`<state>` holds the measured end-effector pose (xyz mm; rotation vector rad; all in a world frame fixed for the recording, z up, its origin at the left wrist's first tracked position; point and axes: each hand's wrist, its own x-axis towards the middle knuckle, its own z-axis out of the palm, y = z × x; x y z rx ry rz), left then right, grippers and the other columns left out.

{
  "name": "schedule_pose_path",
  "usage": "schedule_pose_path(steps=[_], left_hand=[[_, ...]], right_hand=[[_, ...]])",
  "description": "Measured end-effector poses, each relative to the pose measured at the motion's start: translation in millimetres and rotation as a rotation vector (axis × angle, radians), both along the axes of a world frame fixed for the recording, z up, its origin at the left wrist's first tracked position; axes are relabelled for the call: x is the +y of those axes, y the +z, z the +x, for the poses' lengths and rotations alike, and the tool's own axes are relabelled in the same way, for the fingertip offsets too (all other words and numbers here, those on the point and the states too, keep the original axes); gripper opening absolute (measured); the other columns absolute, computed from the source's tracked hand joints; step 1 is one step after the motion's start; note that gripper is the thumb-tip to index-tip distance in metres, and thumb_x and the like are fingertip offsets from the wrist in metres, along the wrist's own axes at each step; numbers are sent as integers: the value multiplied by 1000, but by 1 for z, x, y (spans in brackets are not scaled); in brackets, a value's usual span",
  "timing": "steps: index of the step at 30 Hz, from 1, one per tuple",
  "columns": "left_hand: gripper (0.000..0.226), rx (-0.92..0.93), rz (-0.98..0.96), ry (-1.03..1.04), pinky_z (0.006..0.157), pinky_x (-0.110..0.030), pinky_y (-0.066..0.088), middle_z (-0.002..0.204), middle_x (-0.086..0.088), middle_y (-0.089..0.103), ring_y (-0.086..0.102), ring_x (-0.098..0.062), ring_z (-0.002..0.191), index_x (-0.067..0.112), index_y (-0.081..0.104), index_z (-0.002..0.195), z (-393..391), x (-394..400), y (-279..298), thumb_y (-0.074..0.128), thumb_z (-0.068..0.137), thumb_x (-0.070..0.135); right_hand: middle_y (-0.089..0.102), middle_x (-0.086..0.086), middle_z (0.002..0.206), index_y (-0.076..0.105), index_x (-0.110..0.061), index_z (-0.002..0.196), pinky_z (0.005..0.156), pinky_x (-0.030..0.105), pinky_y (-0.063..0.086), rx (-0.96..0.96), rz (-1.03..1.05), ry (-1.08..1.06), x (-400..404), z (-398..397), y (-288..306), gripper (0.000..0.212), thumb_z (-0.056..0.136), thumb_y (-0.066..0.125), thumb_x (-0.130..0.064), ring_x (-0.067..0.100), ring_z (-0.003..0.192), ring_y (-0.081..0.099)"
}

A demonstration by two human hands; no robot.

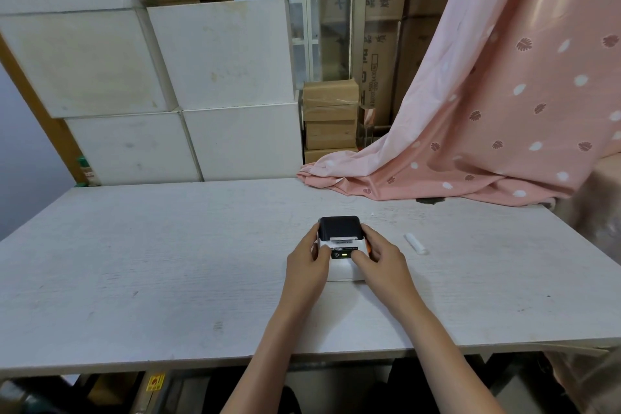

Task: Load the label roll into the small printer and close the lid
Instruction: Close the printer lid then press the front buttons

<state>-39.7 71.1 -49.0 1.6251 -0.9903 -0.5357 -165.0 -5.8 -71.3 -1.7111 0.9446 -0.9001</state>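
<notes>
Both bare forearms reach in from the near edge of the white table [134, 262] and meet at the small printer [341, 250], which sits on the tabletop a little right of centre. Left hand [307, 260] cups the printer's left side, fingers curled against the casing, thumb on the front face beside the control strip. Right hand [381, 260] wraps the right side likewise, thumb pressed at the front near the lit green indicator. Both grips closed on the body. Black lid [339, 228] sits down on the white housing; a pale strip shows at the slot just below it. Label roll itself not visible. Dark band on the front carries a power symbol and small writing, too small to read. White cylindrical piece [416, 243] lies on the table to the right, apart from the printer. Pink patterned cloth [487, 131] drapes onto the far right corner.
</notes>
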Motion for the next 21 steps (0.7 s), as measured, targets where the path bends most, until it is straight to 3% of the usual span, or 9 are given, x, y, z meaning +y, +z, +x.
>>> schedule_pose_path(steps=[4, 16, 21], left_hand=[[49, 17, 0, 0, 71, 7, 36, 97, 42, 55, 49, 35, 89, 46, 51, 123, 0, 0, -1, 45, 97, 5], [47, 5, -1, 4, 71, 6, 36, 93, 43, 55, 49, 34, 86, 46, 51, 122, 0, 0, 0, 44, 98, 6], [48, 25, -6, -2, 72, 6, 37, 98, 39, 55, 48, 35, 88, 40, 54, 131, 1, -1, -2, 45, 97, 6]], right_hand=[[75, -2, 112, 61, -44, 136, 97, 42, 54, 2, -3, -6, -1, 1, -2, 54, 87, 61, -22, 29, 111, 66], [76, -4, 112, 61, -43, 138, 98, 43, 54, -10, 6, 5, -1, 1, -1, 56, 86, 61, -23, 29, 112, 66], [77, -5, 108, 63, -45, 133, 97, 44, 54, -17, 13, 2, 1, 1, 2, 57, 77, 60, -38, 29, 109, 67]])
